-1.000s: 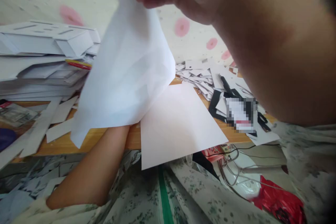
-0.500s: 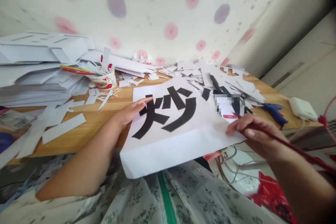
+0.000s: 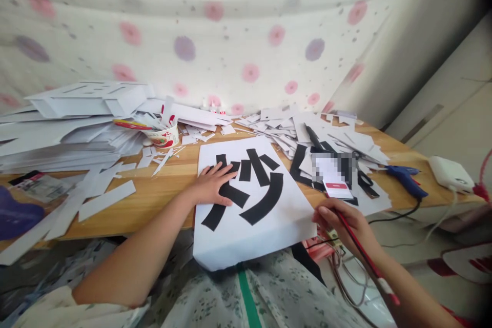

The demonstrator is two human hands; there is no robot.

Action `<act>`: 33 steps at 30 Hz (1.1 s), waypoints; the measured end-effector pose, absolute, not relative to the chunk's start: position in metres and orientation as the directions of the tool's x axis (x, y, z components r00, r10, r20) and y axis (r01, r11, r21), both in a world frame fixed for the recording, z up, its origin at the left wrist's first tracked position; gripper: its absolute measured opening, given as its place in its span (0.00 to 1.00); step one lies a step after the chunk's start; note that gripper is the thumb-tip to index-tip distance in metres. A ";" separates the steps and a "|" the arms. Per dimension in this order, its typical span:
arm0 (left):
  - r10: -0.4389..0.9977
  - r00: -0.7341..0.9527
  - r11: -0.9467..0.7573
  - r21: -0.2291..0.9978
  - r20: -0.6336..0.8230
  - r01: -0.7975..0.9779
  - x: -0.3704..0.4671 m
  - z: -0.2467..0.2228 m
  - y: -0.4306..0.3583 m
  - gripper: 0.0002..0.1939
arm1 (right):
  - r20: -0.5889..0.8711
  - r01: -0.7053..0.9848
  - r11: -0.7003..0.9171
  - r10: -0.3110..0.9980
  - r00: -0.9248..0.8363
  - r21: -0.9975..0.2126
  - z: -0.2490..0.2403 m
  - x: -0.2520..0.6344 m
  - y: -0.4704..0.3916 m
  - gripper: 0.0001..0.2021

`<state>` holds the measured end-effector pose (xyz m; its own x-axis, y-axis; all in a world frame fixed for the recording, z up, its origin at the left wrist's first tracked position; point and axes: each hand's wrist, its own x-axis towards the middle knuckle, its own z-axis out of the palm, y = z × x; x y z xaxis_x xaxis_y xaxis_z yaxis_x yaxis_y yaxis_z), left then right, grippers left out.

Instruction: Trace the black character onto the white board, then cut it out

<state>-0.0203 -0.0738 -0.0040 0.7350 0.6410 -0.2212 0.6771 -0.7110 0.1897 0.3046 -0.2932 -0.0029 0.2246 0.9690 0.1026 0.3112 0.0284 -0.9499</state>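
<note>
A white board [image 3: 265,236] bearing black brush-style character strokes [image 3: 263,205] lies partly on the table, its near edge jutting out over my lap. My left hand [image 3: 215,184] rests flat on the left strokes, fingers spread. In my right hand [image 3: 342,218] is a long red-and-black pencil [image 3: 363,251], its pale, red-tipped end pointing back toward me. The fingers of that hand are at the board's right corner; whether they also grip it I cannot tell. Just beyond them lies a phone [image 3: 334,179] with a lit, partly blurred screen.
Black cut pieces [image 3: 302,164] and a black marker [image 3: 313,137] surround the phone. A blue glue gun [image 3: 403,177] and a white box [image 3: 446,173] are at right. Stacked white boards [image 3: 77,138], a paper cup of tools [image 3: 165,137] and scraps [image 3: 107,200] occupy the left.
My left hand has come down from the board's left edge onto the strokes, fingers spreading. The board and right hand have shifted left in view; the pencil points more downward. The camera has tilted up.
</note>
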 end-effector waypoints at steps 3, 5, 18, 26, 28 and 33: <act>0.645 0.733 -0.716 0.162 -0.217 0.679 -0.021 -0.006 -0.075 0.55 | 0.191 0.312 0.168 0.981 0.043 -0.935 0.021 0.285 -0.253 0.17; 0.648 0.730 -0.713 0.163 -0.217 0.682 -0.021 -0.006 -0.075 0.56 | 0.273 0.289 0.281 0.959 -0.072 -0.915 0.040 0.265 -0.217 0.17; 0.647 0.724 -0.696 0.203 -0.238 0.689 -0.021 0.000 -0.081 0.56 | 0.067 -0.033 0.071 0.992 0.109 -0.997 -0.001 0.159 0.006 0.08; 0.619 0.728 -0.706 0.197 -0.295 0.680 -0.020 0.010 -0.076 0.49 | 0.068 0.046 0.061 0.981 0.181 -0.997 -0.031 0.162 0.011 0.10; 0.673 0.687 -0.672 0.159 -0.274 0.723 -0.019 0.011 -0.063 0.47 | 0.069 0.083 0.055 0.982 0.173 -0.995 -0.033 0.163 0.012 0.10; 0.769 0.613 -0.606 0.101 -0.179 0.789 -0.021 0.005 -0.028 0.51 | 0.091 0.192 0.058 0.982 0.168 -0.980 -0.033 0.164 0.013 0.09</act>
